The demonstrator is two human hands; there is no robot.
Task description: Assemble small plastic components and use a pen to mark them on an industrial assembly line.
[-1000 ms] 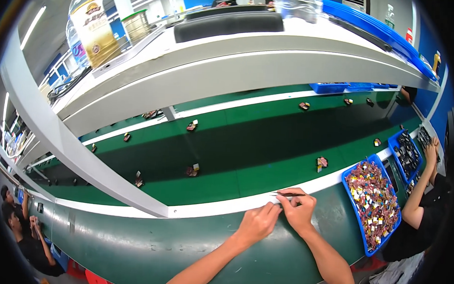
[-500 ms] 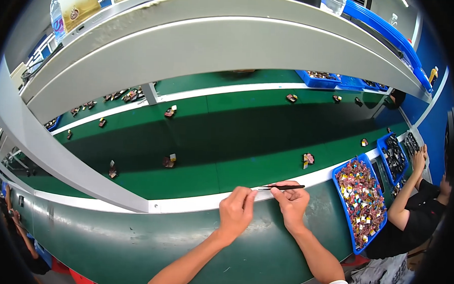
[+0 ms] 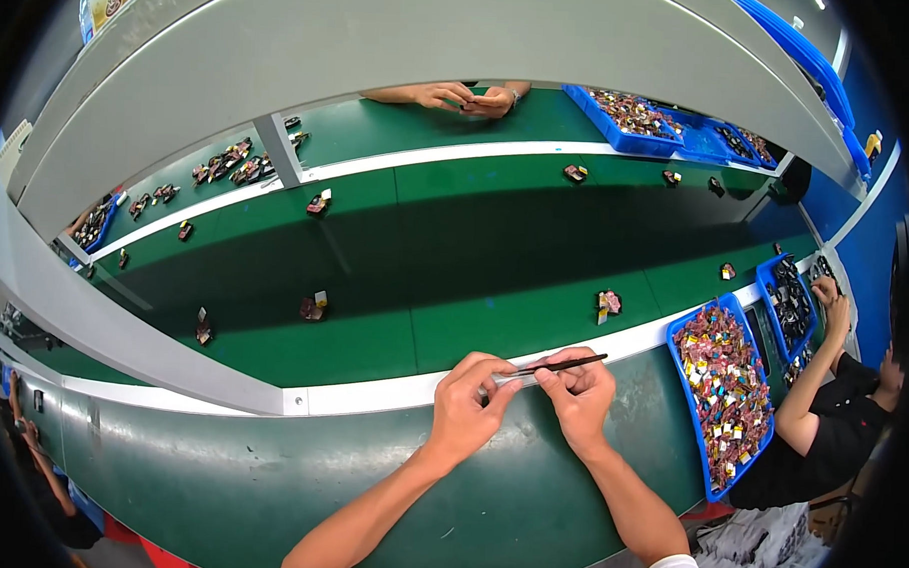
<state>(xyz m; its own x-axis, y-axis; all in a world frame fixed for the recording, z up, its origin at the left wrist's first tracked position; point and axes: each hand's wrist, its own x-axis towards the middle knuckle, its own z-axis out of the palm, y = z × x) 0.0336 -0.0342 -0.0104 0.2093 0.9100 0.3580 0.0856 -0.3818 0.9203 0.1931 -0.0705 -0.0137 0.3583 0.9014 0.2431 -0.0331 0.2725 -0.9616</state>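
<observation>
Above the near bench my right hand is closed in a pinch around a slim black tool, shaped like a pen or tweezers. Its thinner end points left toward my left hand. That hand is closed too, fingertips pressed together around something small and pale, perhaps clear, that I cannot make out. The two hands are close together, near the bench's white edge strip. To their right stands a blue tray heaped with small reddish wrapped pieces bearing white and yellow tags.
Beyond the strip runs a green conveyor belt with scattered small parts, including one tagged piece. A grey beam crosses overhead. A co-worker sits at right beside a tray of black parts. Another person's hands work across the belt.
My view has shifted, bringing the hands across the belt into sight under the beam. My hands stay close together; the black tool now tilts up more to the right, and a pale piece shows between my fingers.
</observation>
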